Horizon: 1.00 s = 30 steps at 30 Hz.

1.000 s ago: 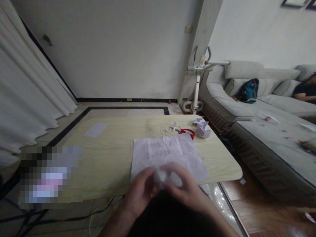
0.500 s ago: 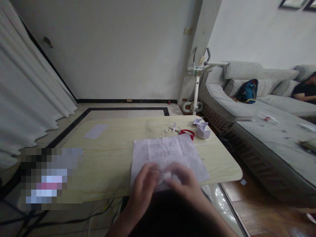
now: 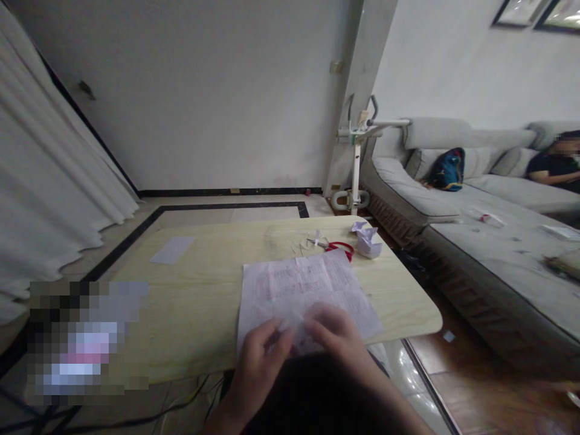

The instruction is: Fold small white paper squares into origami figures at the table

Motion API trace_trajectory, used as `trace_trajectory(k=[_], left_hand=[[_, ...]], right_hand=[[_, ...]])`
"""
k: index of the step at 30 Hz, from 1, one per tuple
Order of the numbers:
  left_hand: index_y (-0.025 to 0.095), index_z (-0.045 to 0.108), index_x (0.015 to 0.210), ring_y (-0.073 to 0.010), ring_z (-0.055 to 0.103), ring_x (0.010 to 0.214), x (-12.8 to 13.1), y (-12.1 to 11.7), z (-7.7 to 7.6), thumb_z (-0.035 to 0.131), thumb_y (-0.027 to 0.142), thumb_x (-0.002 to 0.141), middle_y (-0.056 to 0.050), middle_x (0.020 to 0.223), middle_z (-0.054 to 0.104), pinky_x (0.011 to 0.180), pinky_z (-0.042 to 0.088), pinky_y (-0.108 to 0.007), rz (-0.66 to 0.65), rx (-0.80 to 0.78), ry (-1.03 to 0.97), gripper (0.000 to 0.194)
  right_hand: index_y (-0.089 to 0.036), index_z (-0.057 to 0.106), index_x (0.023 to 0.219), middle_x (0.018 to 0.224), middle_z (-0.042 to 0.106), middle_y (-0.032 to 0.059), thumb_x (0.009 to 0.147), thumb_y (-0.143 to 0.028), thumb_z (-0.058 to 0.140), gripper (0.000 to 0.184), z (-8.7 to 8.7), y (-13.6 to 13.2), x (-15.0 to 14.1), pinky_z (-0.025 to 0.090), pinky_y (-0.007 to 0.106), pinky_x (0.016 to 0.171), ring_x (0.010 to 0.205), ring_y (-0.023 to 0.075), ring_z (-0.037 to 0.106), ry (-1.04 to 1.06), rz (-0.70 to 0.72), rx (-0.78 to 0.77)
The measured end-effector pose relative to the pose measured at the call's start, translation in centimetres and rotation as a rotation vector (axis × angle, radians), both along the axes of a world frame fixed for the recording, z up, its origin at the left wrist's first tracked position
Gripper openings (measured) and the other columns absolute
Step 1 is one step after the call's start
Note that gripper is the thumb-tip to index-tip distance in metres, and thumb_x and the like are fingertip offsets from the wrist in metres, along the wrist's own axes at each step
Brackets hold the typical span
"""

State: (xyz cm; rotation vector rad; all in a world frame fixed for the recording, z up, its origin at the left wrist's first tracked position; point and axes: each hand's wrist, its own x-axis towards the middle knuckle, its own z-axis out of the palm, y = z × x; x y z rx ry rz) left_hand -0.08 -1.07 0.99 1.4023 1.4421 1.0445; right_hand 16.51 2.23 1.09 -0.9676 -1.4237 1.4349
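Note:
Over the near part of a printed, creased paper sheet (image 3: 312,278), my two hands face each other. My left hand (image 3: 263,362) is closed with bent fingers, and my right hand (image 3: 338,332) is closed in a similar way. Between the fingertips is a small whitish piece (image 3: 294,325), perhaps paper, smeared by motion. Red-handled scissors (image 3: 341,246) lie just past the sheet's far edge. Pale thin strips (image 3: 299,244) are scattered beside their blades. Folded paper pieces (image 3: 370,246) stand right of the scissors.
The pale wooden table (image 3: 199,308) has a rounded right corner. A paper slip (image 3: 173,249) lies at its far left; a pixelated patch covers its near left. Past the right edge is a grey sofa (image 3: 480,254) with a backpack (image 3: 447,169) and a seated person (image 3: 555,166).
My view has shifted slightly, so the table and room sit a little lower and further left. My hands stay close together around the small whitish piece, with the fingers moving.

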Motion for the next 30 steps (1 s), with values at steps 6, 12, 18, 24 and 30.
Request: trace_trajectory(k=[6,12,18,24,30], left_hand=[[0.020,0.063,0.067,-0.0192,0.067,0.059,-0.03,0.08,0.18,0.057,0.038,0.086,-0.001,0.059,0.069,0.056,0.054,-0.025,-0.021,-0.046,-0.128,0.027],[0.022,0.066,0.074,-0.0192,0.067,0.061,0.14,-0.21,-0.23,0.056,0.037,0.086,-0.001,0.066,0.070,0.055,0.054,-0.026,-0.060,-0.011,-0.144,0.022],[0.021,0.063,0.070,-0.0182,0.067,0.060,0.51,-0.01,0.12,0.063,0.034,0.082,0.000,0.061,0.070,0.056,0.052,-0.025,-0.106,-0.107,-0.129,0.018],[0.019,0.066,0.074,-0.0178,0.066,0.064,0.67,-0.49,0.34,0.057,0.043,0.088,-0.002,0.067,0.070,0.060,0.051,-0.025,-0.219,-0.133,-0.211,0.030],[0.020,0.064,0.071,-0.0182,0.065,0.059,0.68,-0.88,-0.44,0.050,0.049,0.090,-0.002,0.060,0.069,0.060,0.051,-0.026,-0.271,-0.190,-0.238,0.038]], right_hand=[[-0.017,0.060,0.068,0.061,0.057,-0.0020,0.084,-0.039,0.064,0.029,-0.35,0.04,-0.08,0.043,0.024,0.055,0.058,0.0129,0.053,-0.088,-0.061,0.076],[-0.018,0.057,0.069,0.064,0.055,-0.0019,0.090,-0.033,0.058,0.026,-0.37,-0.31,0.01,0.042,0.025,0.059,0.062,0.0138,0.051,-0.245,-0.066,0.217],[-0.019,0.051,0.066,0.062,0.051,-0.0030,0.092,-0.035,0.056,0.031,-0.70,-0.55,0.14,0.041,0.025,0.058,0.062,0.0136,0.049,-0.277,-0.114,0.247],[-0.018,0.052,0.066,0.063,0.050,-0.0026,0.092,-0.033,0.053,0.030,-0.27,-0.53,0.20,0.039,0.025,0.058,0.062,0.0133,0.048,-0.312,-0.022,0.227],[-0.020,0.041,0.061,0.059,0.040,-0.0048,0.087,-0.042,0.054,0.037,-0.26,-0.43,0.02,0.036,0.023,0.054,0.057,0.0119,0.040,-0.121,0.005,0.099]])
